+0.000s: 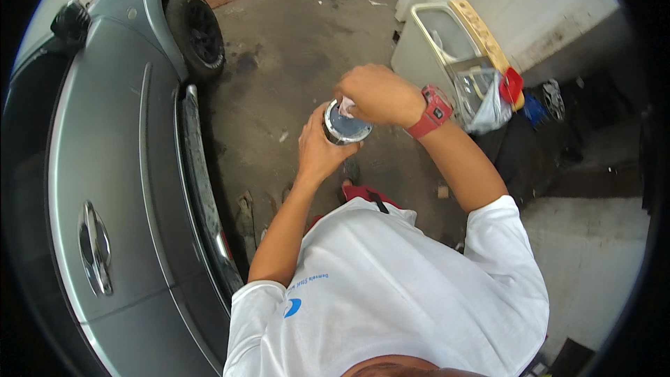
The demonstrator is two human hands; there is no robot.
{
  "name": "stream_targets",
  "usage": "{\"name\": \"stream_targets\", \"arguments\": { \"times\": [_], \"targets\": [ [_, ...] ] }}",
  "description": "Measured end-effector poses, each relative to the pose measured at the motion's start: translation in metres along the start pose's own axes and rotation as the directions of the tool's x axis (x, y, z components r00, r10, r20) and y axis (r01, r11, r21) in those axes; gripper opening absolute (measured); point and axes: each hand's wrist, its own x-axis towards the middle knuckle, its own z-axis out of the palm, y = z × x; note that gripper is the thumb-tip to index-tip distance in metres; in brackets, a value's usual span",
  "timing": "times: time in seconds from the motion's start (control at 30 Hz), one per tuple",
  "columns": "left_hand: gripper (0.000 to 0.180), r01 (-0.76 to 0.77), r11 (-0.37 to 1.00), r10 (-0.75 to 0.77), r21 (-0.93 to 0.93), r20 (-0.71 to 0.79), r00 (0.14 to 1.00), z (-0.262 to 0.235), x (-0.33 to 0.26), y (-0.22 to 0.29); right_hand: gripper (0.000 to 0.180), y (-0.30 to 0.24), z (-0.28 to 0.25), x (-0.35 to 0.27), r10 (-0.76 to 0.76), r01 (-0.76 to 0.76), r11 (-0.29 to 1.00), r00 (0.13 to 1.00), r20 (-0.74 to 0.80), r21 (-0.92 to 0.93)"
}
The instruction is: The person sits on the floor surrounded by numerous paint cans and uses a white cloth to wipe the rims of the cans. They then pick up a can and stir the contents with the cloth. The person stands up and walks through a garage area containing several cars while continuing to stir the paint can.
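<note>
In front of my body my left hand is wrapped round a round metal can with a silver rim and a blue-grey top. The fingers grip its far left side and the thumb lies along the near side. My right hand, with a red watch on the wrist, is closed above the far edge of the can. It pinches a small pale pink wad, cloth or paper, against the rim or top. Most of the wad and its fingertips are hidden by the hand.
A grey car with a chrome door handle stands close on my left, its black wheel farther ahead. To the right are a pale bin-like container, a plastic bag and a red object beside a wall. Concrete floor lies between.
</note>
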Motion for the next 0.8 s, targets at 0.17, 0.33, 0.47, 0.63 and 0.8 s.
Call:
{"name": "stream_targets", "arguments": {
  "times": [0.17,0.33,0.47,0.63,0.8],
  "targets": [
    [0.1,0.056,0.998,-0.057,-0.008,-0.052,0.997,-0.008,0.135,-0.009,0.021,0.08,-0.02,0.112,-0.069,0.074,0.994,0.996,0.054,-0.078],
    [0.097,0.074,0.997,-0.073,0.002,-0.125,0.989,-0.027,0.261,-0.023,0.018,0.163,-0.057,0.225,-0.121,0.119,0.992,0.992,-0.046,-0.051],
    [0.101,0.071,0.994,-0.081,-0.087,-0.117,0.99,-0.045,0.367,-0.049,0.019,0.231,-0.061,0.334,-0.133,0.13,0.979,0.991,-0.006,-0.156],
    [0.099,0.09,0.996,-0.092,-0.025,-0.115,0.989,-0.094,0.511,-0.089,0.02,0.29,-0.091,0.457,-0.007,0.022,0.99,0.995,0.101,-0.14],
    [0.099,0.034,0.999,-0.035,-0.015,-0.056,0.998,-0.141,0.666,-0.106,0.019,0.364,-0.132,0.583,0.026,-0.027,0.995,1.0,-0.014,-0.1]
  ]
}}
